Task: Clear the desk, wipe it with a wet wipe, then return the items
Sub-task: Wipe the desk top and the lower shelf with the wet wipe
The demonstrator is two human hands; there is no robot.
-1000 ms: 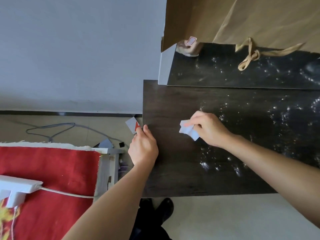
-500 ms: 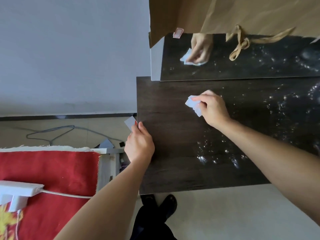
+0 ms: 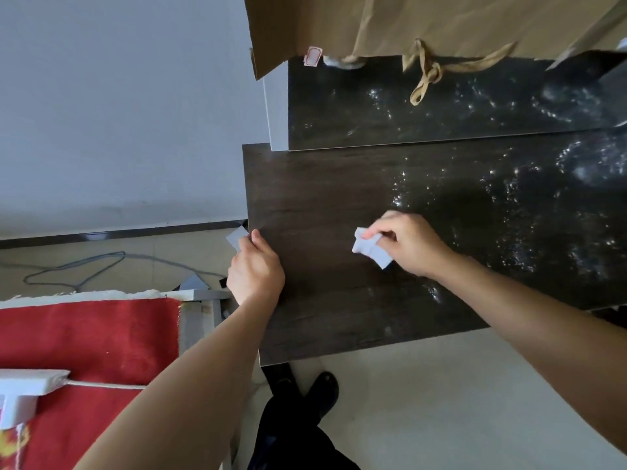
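The dark wood-grain desk fills the middle, with wet speckles glinting over its right half. My right hand is pinched on a crumpled white wet wipe and presses it on the desk near the centre. My left hand rests at the desk's left edge, fingers closed on a small white wrapper that sticks out beyond the edge.
A mirror stands along the back of the desk. A brown paper bag with tied handles hangs over it. A red cloth with a white power strip lies to the left. Cables run across the floor.
My right hand drew the wipe back from near the mirror toward me, to the desk's middle. My left hand stayed at the desk's left edge.
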